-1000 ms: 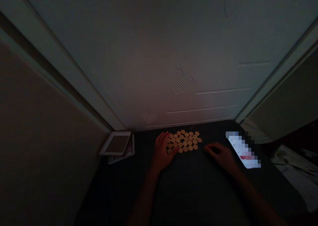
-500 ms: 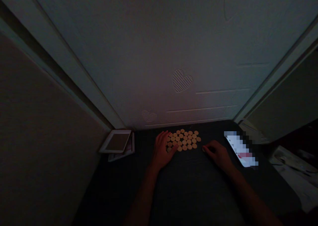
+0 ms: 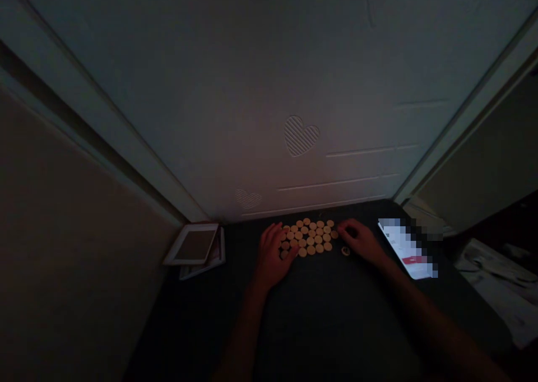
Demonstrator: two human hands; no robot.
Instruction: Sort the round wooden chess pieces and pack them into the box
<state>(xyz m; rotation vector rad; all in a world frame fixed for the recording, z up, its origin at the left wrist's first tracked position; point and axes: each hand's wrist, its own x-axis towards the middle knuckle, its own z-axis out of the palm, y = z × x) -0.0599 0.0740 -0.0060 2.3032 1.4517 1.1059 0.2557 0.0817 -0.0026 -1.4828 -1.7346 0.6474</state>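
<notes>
More than twenty pale discs (image 3: pixel 310 241) lie clustered on one bench (image 3: pixel 332 315). The left hand (image 3: pixel 272 261), fingers apart, borders their left end; the right hand (image 3: pixel 359 240) has fingertips bunched at the right end, grip unclear. One marked disc (image 3: pixel 345 251) and one phone (image 3: pixel 406 250) lie nearby.

I see all this in dim light. The phone (image 3: pixel 403 250) at right is the brightest thing, its pale screen partly broken into coarse square pixels. A faint pinkish cast lies low on the far panel (image 3: pixel 235 124), which dulls toward its top. The near tabletop (image 3: pixel 319 326) sinks almost to black. Murk softens the outlines of my left hand (image 3: pixel 273 259) and my right hand (image 3: pixel 359 239); the pale discs (image 3: pixel 311 250) stand out, fine detail lost. Wide-angle stretch pulls at the outer edges.
</notes>
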